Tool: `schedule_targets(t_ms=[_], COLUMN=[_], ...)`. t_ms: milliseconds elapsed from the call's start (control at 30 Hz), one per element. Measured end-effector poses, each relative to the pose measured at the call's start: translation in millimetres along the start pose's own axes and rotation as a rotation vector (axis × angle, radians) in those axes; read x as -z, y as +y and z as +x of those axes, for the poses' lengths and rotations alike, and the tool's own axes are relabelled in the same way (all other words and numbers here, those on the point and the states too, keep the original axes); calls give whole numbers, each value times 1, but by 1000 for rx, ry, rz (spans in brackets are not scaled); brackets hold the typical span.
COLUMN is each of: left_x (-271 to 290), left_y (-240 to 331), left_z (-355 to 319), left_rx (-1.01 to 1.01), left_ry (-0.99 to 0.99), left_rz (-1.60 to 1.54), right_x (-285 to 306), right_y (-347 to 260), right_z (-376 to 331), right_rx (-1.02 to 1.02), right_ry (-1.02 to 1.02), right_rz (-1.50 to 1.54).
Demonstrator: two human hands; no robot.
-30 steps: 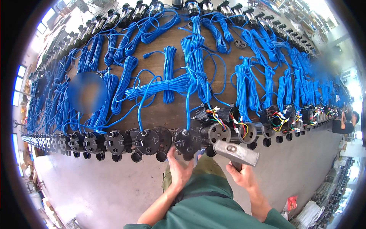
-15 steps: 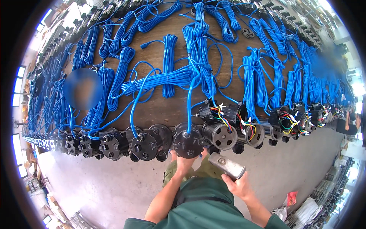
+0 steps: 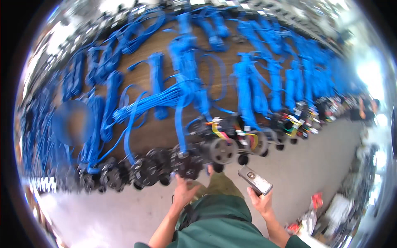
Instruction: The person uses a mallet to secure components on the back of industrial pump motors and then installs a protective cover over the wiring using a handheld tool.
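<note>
- Since the earlier frames, the right hand (image 3: 259,201) has come lower and further away from the workbench edge (image 3: 165,136), and the silver metal block (image 3: 255,180) that it carries now stands clear of the round black part, below and to the right of it.
- Also the whole view has swung, so the row of black parts now runs from the lower left up to the right, and the picture is blurred by motion.
- Right hand: the fingers are closed around the lower end of the silver metal block, which is tilted, its upper end pointing up and to the left. The block is in the air and touches nothing on the bench.
- Left hand (image 3: 185,191): it reaches up to the black motor parts (image 3: 182,163) that hang at the workbench edge. The fingers are spread and their tips are at the underside of these parts; because of the blur I cannot tell if they grip or only touch.
- The round black part (image 3: 222,151) with a disc face sits at the workbench edge, just right of the left hand and above the block.
- Many bundles of blue cable (image 3: 186,89) lie over the brown wooden top of the bench, running away from its edge.
- Coloured wires (image 3: 217,128), yellow and red, show just above the round black part.
- The person wears a green garment (image 3: 219,225), seen below the bench edge, between both forearms.
- Grey floor (image 3: 318,165) lies to the right, under the bench edge.
</note>
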State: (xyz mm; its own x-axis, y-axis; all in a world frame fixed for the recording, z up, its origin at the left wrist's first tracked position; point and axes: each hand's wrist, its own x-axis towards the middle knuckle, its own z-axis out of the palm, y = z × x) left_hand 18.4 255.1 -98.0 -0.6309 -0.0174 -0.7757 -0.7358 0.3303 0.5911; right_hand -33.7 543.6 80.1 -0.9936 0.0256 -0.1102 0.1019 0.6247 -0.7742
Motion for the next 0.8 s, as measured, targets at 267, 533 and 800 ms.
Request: schedule_targets(t_ms=[267, 533, 800], left_x=[-20, -43, 11], left_y=[186, 272, 271], left_z=[-72, -27, 79], left_rx=[-435, -636, -371], left_ry=[-172, 436, 624], left_rz=[-295, -257, 188], right_x=[163, 301, 290], right_y=[114, 222, 289], right_z=[54, 177, 215], right_rx=[-158, -198, 22], right_ry=[593, 514, 349], right_rz=[-383, -602, -210])
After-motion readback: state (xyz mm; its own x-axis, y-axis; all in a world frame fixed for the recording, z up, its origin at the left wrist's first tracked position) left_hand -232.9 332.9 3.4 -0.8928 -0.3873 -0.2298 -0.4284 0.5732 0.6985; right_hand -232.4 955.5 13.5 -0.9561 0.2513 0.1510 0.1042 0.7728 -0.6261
